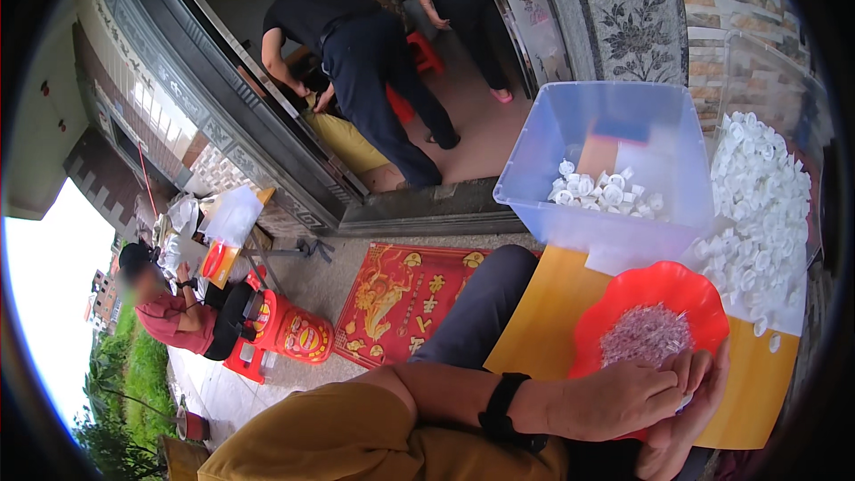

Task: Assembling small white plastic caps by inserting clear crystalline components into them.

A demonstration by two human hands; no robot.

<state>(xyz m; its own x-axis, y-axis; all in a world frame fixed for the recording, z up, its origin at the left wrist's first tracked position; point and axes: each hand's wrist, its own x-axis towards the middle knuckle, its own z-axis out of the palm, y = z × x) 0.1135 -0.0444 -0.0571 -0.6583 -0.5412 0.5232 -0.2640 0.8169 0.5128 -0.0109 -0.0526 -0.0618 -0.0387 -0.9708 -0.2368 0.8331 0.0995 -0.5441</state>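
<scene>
My left hand (pixel 619 401), with a black band at the wrist, is closed, its fingers bunched against my right hand (pixel 686 423). The right hand curls up around the same spot, its fingers mostly hidden behind the left. Between them shows a sliver of a small whitish piece (pixel 684 402), too covered to make out. Both hands are at the near edge of a red scalloped dish (pixel 592 330). Inside that dish lies a heap of thin clear plastic pieces (pixel 648 331).
A translucent bin (pixel 614 156) holds several white plastic parts (pixel 595 191). More white parts (pixel 757 205) are piled on the right of the yellow board (pixel 534 321). One person (pixel 347 62) bends over a yellow sack in the doorway; another person (pixel 183 312) sits at the left beside a red bucket (pixel 298 330).
</scene>
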